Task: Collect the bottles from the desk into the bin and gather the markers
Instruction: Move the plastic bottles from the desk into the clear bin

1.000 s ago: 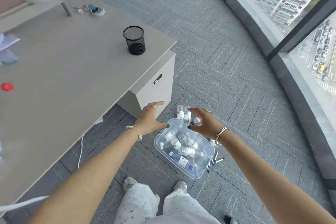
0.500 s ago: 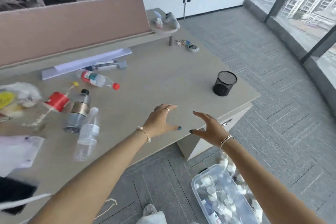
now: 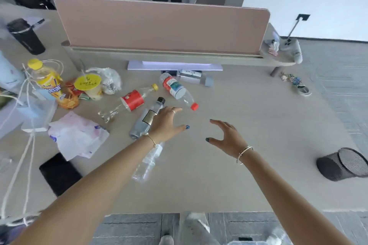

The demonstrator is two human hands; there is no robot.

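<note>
worktop (image 3: 249, 175) under both hands | left hand (image 3: 166, 123) grip spread, holding nothing, over dark bottle (image 3: 147, 119) lying cap-away | red-cap bottle (image 3: 177, 90) just beyond, cap pointing toward right hand (image 3: 227, 137), grip splayed and bare | clear bottle (image 3: 148, 162) lengthwise beneath left wrist

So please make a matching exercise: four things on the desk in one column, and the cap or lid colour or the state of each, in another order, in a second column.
Things:
1. bottle with red label
2. bottle with white and green label
3. dark-tinted bottle
4. mesh pen cup

Descriptions:
A. black cap
B. tipped on its side, no cap
C. red cap
D. yellow cap

Pairs: 1-D, 2-C, 3-A, 4-B
</note>
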